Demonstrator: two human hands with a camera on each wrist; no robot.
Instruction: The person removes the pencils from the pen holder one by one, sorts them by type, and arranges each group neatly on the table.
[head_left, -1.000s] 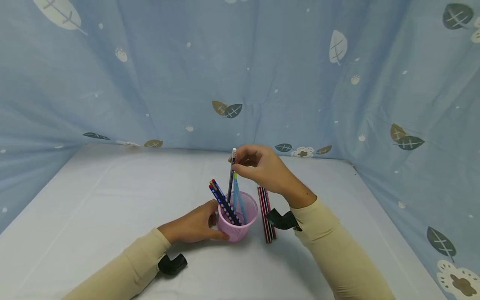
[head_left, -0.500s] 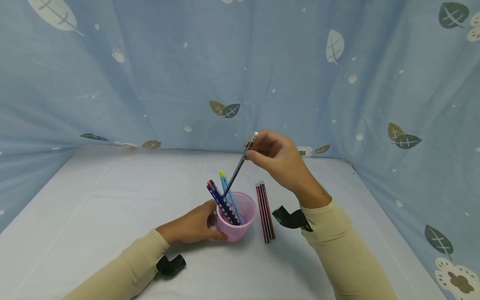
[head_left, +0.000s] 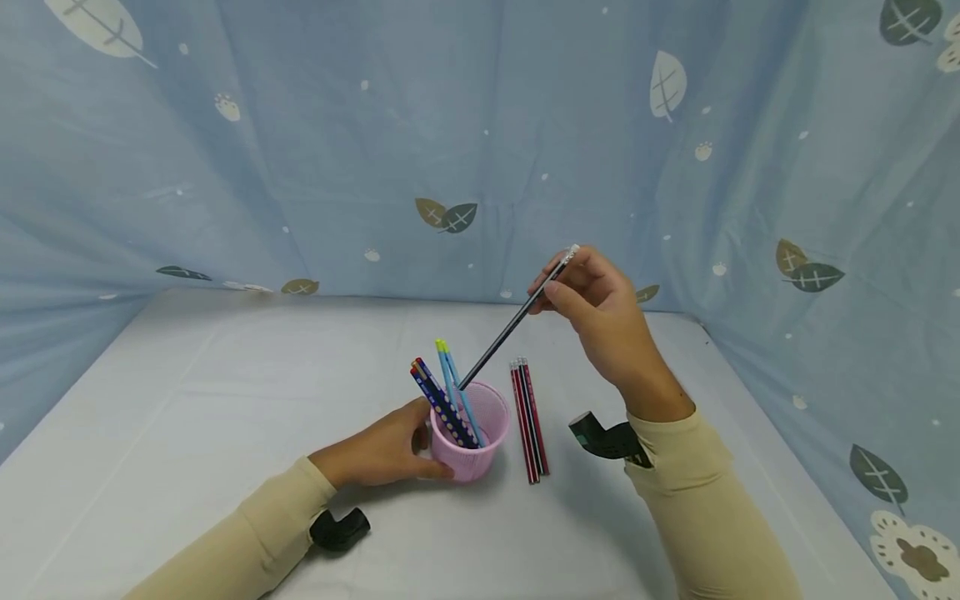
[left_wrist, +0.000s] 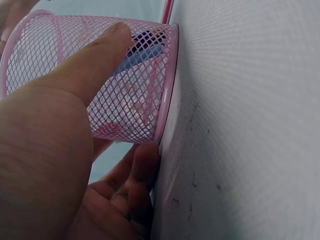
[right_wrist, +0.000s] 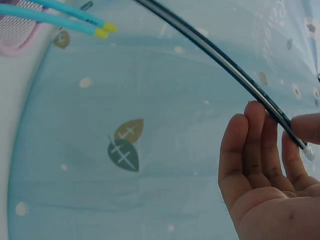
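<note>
My left hand grips the side of a pink mesh pencil cup, fingers and thumb round its wall. The left wrist view shows the thumb along the mesh and fingertips near the cup's base. Dark blue dotted pencils and light blue pencils with yellow ends lean in the cup. Up and to the right, my right hand pinches a black pencil near its white eraser end between thumb and fingers. It slants down to the left, its lower end overlapping the cup's far rim in the head view.
Several red and black pencils lie side by side on the white table, just right of the cup. A blue leaf-print curtain rises behind the table and along its right side.
My right hand has moved up and to the right, drawing the black pencil out of the cup and tilting it more. My left hand stays on the cup.
</note>
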